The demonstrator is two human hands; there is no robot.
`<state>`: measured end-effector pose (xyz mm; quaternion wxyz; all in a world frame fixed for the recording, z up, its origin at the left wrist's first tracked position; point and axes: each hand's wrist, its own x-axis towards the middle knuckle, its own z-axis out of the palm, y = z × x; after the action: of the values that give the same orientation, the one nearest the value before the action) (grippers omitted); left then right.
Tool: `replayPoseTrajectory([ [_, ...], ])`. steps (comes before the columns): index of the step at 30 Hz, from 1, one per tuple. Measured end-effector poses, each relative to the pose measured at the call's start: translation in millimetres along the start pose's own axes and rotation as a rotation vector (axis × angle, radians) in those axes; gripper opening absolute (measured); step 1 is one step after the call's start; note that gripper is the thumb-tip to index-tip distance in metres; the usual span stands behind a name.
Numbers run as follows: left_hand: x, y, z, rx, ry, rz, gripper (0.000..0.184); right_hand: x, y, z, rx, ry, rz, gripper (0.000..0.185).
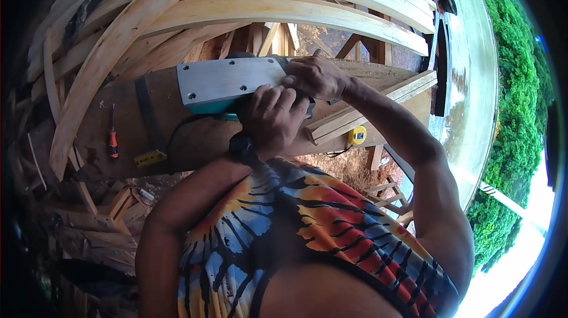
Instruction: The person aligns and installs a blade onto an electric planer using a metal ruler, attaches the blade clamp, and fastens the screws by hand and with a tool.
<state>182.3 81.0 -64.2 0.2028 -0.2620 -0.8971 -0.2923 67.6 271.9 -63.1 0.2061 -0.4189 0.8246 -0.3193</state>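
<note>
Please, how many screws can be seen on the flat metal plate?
5 screws on the metal plate: far edge, left, middle and right; near edge, left and middle. More may be hidden by the hands.

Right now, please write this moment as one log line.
Teal tool: metal plate up; left hand: on tool; right hand: at tool's right end; screwdriver: on bench, left of tool

One end of the power tool (pixel 228 79) is hidden by the left hand (pixel 273 118) and right hand (pixel 318 76); the shirt (pixel 234 241) is cut off by the bottom edge; markings on the tape measure (pixel 357 135) cannot be read
</note>
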Motion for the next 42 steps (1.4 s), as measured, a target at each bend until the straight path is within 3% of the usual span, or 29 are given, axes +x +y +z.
replayPoseTrajectory([
  [7,0.9,1.3,-2.4,0.028,-0.006,0.011,0.035,2.6,0.0,8.6,-0.055,0.058,0.077,0.017],
  [15,-1.0,0.1,-0.4,0.055,-0.007,0.032,0.031,1.2,1.9,16.2,-0.12,0.129,0.014,0.016],
  [20,0.5,-0.1,1.3,0.002,0.021,0.009,0.03,0.8,5.3,8.7,0.056,0.153,0.003,0.024],
  [24,0.0,-0.8,-0.9,-0.016,0.009,0.014,0.031,7.5,-2.8,-7.4,0.033,0.136,0.13,0.029],
  [27,-1.2,-0.2,0.9,-0.015,-0.013,-0.004,0.03,14.4,10.6,-5.4,-0.121,0.161,-0.072,0.03],
  [28,0.4,-0.6,1.2,-0.013,-0.002,0.005,0.03,13.7,13.0,-1.1,-0.118,0.133,0.092,0.027],
  [31,-0.4,0.1,-0.2,-0.008,0.013,0.009,0.03,18.5,19.9,1.8,-0.228,0.099,-0.16,0.026],
  [33,-0.6,0.3,0.9,-0.012,0.02,0.006,0.03,16.1,27.3,9.5,-0.214,0.122,-0.208,0.017],
  [37,-0.3,0.8,-0.3,-0.011,0.015,-0.006,0.03,17.4,32.3,8.7,-0.145,0.127,-0.296,0.02],
  [42,-0.4,1.8,-1.1,-0.007,0.018,-0.005,0.027,23.5,25.2,-2.2,0.048,-0.003,-0.138,0.019],
])
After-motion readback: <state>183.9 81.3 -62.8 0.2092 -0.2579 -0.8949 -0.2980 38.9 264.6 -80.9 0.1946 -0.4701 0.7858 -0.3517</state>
